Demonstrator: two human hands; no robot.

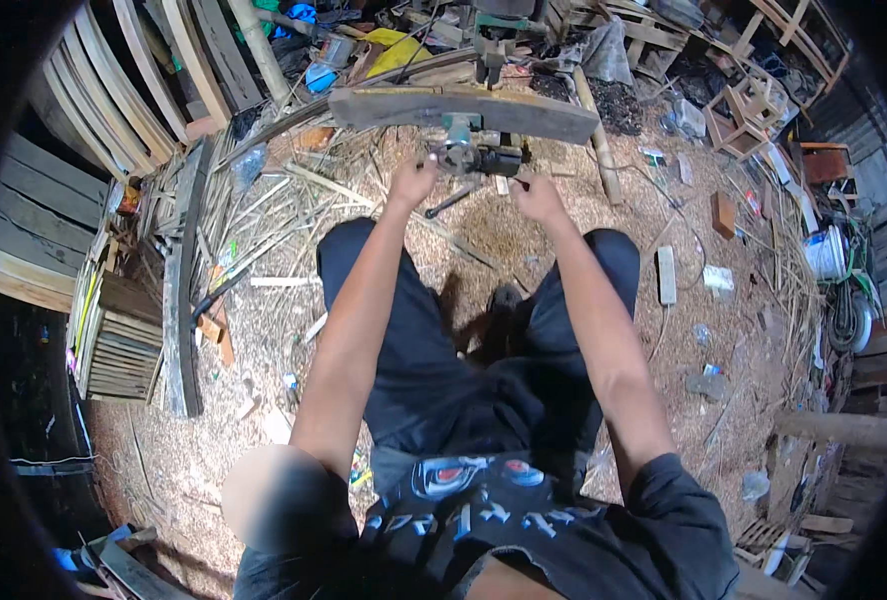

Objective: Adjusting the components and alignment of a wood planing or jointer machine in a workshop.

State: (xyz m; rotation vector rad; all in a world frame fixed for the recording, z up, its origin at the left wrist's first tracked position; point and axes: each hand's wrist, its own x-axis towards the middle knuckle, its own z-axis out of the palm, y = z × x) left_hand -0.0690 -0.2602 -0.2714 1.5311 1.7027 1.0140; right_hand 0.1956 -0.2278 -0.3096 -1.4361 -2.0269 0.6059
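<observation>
Ahead of me is a metal tool assembly (461, 152) with green and dark parts, beneath a long weathered board (369, 108). My left hand (414, 183) is closed at its left side; what the fingers grip is too small to make out. My right hand (540, 200) is closed on a thin dark handle at the assembly's right. A dark bar-shaped tool (449, 204) lies between and below my hands, above the sawdust-covered ground.
Curved planks (114, 110) and a slat stack (124, 355) stand left, beside a long beam (179, 320). A bamboo post (604, 170), white power strip (667, 275) with cable, white bucket (824, 255) and wooden frames (739, 115) are right. Scrap wood surrounds me.
</observation>
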